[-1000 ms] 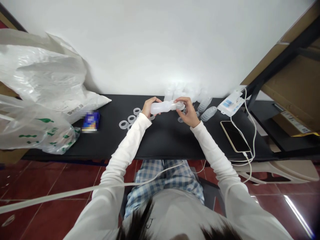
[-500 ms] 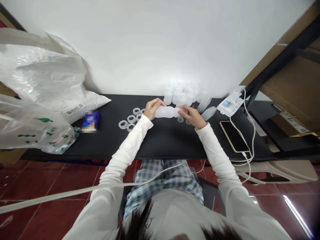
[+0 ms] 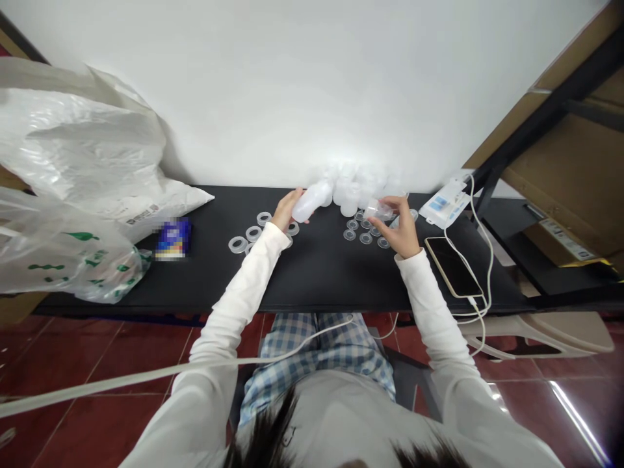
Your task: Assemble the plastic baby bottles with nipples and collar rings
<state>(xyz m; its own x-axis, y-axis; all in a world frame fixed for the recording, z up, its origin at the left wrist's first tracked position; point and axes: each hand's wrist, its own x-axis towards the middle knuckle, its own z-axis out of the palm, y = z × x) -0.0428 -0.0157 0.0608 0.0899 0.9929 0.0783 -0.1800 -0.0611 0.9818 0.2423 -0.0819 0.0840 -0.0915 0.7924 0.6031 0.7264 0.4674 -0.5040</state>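
Bottle [image 3: 312,200], white and tilted, is in the left hand [image 3: 281,214], above the bench [image 3: 322,273] and in front of a cluster of standing bottles [image 3: 348,200]; its far end overlaps them in view, so I cannot tell whether it touches. The left fingers are wrapped around its side. The right hand [image 3: 403,231] pinches a clear cap [image 3: 377,209] between its fingers, apart from the bottle. The likeliest trouble is a topple: a swing of the bottle's far end could knock over the close-packed cluster. A loose pinch on the smooth cap could drop it among the small discs [image 3: 365,240] near it. A low sweep of the left hand might scatter the rings [image 3: 238,251] beside it.
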